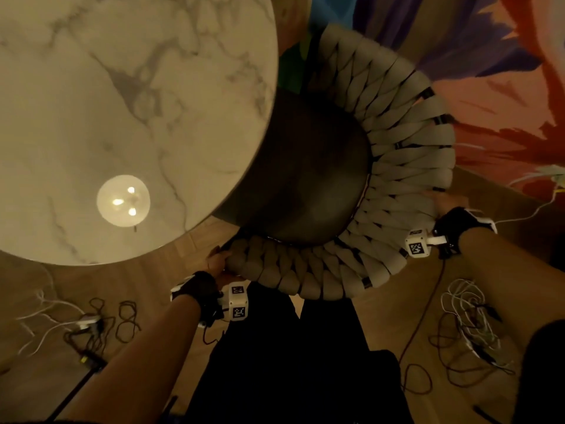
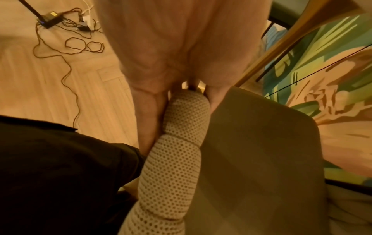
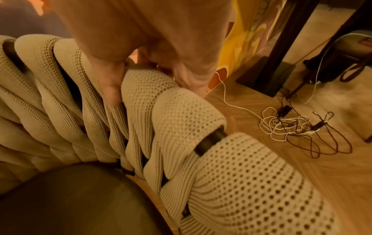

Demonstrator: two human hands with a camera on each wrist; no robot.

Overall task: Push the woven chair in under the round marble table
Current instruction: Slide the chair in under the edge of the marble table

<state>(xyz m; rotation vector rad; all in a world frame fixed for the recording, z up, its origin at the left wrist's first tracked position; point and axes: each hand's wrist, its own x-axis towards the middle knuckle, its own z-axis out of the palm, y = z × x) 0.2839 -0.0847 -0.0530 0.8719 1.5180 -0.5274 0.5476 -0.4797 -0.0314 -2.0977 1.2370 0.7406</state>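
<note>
The woven chair (image 1: 397, 185) sat partly under the round marble table (image 1: 122, 117); both the left hand (image 1: 217, 262) and right hand (image 1: 446, 203) had fingers curled round its backrest, more pushing apparently left

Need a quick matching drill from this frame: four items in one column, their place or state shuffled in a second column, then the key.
Column 1
1. left hand
2. right hand
3. dark round seat cushion
4. tangle of white and dark cables

Column 2
A. partly tucked under the round white marble table
B. lying on the wooden floor at the person's right
C. grips the end of the beige woven chair back nearest the table edge
D. grips the outer rim of the chair back, on the side towards the colourful rug

Pairs: 1-C, 2-D, 3-A, 4-B
</note>
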